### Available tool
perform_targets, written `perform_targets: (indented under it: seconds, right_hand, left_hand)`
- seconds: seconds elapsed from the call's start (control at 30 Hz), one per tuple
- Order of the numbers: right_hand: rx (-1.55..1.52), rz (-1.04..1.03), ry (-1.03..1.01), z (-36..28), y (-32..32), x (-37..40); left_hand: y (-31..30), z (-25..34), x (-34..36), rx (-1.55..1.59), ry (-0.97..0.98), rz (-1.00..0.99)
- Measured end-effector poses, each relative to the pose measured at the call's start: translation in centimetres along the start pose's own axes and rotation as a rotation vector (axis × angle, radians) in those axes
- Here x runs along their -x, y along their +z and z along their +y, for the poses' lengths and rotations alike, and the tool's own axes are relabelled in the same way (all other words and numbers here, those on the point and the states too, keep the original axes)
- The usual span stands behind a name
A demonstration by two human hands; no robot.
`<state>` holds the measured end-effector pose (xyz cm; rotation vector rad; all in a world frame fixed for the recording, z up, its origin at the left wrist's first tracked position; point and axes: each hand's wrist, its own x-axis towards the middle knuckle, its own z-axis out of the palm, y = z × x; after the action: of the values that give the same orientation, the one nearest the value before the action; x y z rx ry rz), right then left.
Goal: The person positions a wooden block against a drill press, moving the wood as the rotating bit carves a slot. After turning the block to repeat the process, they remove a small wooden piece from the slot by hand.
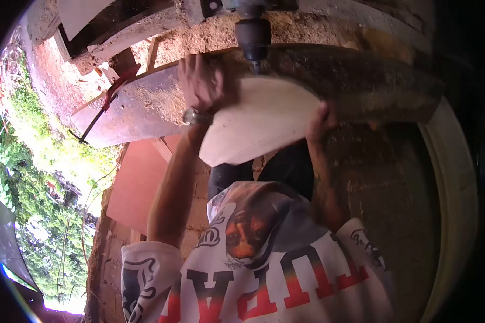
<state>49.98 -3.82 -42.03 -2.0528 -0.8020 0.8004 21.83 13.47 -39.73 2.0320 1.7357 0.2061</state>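
Observation:
A pale, flat wooden board with a curved edge lies partly on the worktable and juts out toward me. My left hand, a watch on its wrist, is closed on the board's upper left edge. At the right edge my right hand grips the board, thumb on top and its other fingers mostly hidden. Above the board's far edge hangs a dark drill chuck. Its bit points down and overlaps that edge in this view.
Sawdust covers the ground behind the table. A red and black clamp sits at the table's left end. A reddish panel leans beneath the table, and a pale curved plank stands at right.

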Motion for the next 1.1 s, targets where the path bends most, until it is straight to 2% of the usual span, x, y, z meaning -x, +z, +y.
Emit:
perform_targets:
  seconds: [0.07, 0.1, 0.13, 0.2, 0.23, 0.27, 0.37, 0.5, 0.53, 0.6, 0.7, 0.9, 1.1]
  right_hand:
    - [-0.028, 0.086, -0.09, 0.2, -0.5, 1.6]
    - [0.0, 0.055, -0.071, -0.5, -0.8, 1.4]
    - [0.028, 0.036, -0.035, -0.6, -1.1, 1.5]
    - [0.071, -0.014, 0.017, -0.3, -0.8, -0.1]
    - [-0.01, -0.122, -0.003, -1.4, -0.5, -2.0]
    - [0.005, -0.117, -0.015, -2.1, -0.4, -2.1]
    - [-0.012, -0.101, -0.039, -2.6, 1.0, -3.1]
    - [-0.038, -0.031, 0.006, -1.6, 0.6, -0.8]
    - [-0.066, -0.001, -0.007, -0.7, 0.0, 0.2]
    - [-0.033, 0.024, -0.009, 0.0, -0.5, 0.9]
    - [0.082, 0.003, 0.011, -1.3, -1.4, -0.3]
    - [0.052, 0.023, -0.034, -1.9, -0.4, -2.0]
    - [0.045, -0.042, -0.048, -3.2, -0.4, -3.3]
  left_hand:
    - [0.8, 0.6, 0.7, 0.008, 0.078, 0.084]
    - [1.0, 0.0, 0.9, 0.051, 0.092, 0.087]
    - [1.6, -0.3, 1.3, -0.039, 0.125, 0.171]
    - [0.9, -0.4, 0.4, -0.051, 0.045, 0.077]
    - [0.3, -1.1, -0.2, -0.01, -0.017, -0.013]
    - [-0.3, -1.7, -1.1, 0.117, -0.02, -0.042]
    - [-0.4, -0.7, -1.1, 0.076, 0.002, 0.069]
    - [-0.7, 0.4, -0.7, 0.013, -0.016, 0.007]
    - [-0.1, 0.7, -0.6, 0.013, 0.053, 0.084]
    - [0.6, 1.3, -0.4, 0.001, 0.03, 0.107]
    - [0.2, 1.5, -0.7, -0.04, -0.071, 0.025]
    - [0.4, 1.3, -1.0, -0.11, -0.063, 0.053]
    - [0.1, 0.8, -1.4, -0.011, -0.09, 0.039]
